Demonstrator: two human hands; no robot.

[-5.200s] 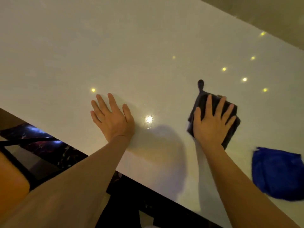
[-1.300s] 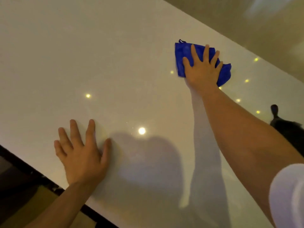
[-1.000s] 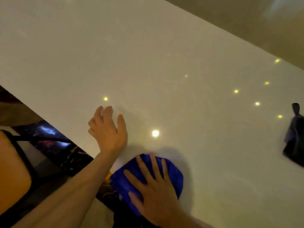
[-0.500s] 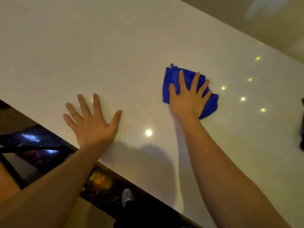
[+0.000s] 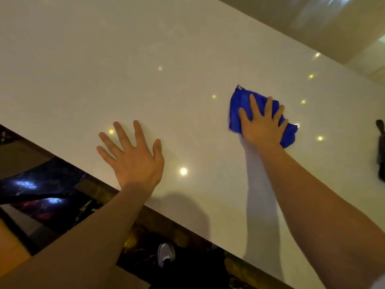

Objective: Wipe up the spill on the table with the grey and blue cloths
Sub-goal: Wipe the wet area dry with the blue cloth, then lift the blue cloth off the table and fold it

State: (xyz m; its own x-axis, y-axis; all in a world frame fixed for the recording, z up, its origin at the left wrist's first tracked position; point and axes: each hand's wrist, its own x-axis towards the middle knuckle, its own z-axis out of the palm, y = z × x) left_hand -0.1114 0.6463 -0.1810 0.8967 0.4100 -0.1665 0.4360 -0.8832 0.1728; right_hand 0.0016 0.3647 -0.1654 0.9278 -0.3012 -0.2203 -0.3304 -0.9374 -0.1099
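- Pressing flat, the right hand [image 5: 263, 126] spreads its fingers [image 5: 254, 105] wide over the blue cloth [image 5: 237, 109], pinning it to the table [image 5: 145, 59]; nothing is pinched, the palm alone bears down.
- The left hand [image 5: 133, 157] lies open on bare tabletop, fingers fanned toward 11 o'clock, holding nothing and apparently serving as a brace.
- Change: half a second ago the blue cloth sat nearer the left hand; it now lies farther toward 2 o'clock, and a second ago it was at the near edge. The strokes are long passes out and back.
- Meaning, as a judgement: the grey-cloth pass looks finished and the blue-cloth pass is well under way; no liquid can be made out on the glossy surface, so how much spill remains cannot be told.
- The grey cloth [image 5: 380, 155] rests at 3 o'clock of the blue one, well apart, partly cut off by the frame.
- Edges: the near table edge [image 5: 187, 228] runs diagonally just behind the left wrist; the far edge crosses at 1 o'clock, beyond the cloth.
- Open room: bare tabletop extends toward 10 through 12 o'clock, marked only by reflected lights [image 5: 183, 171]; a sweep toward 3 o'clock would meet the grey cloth.
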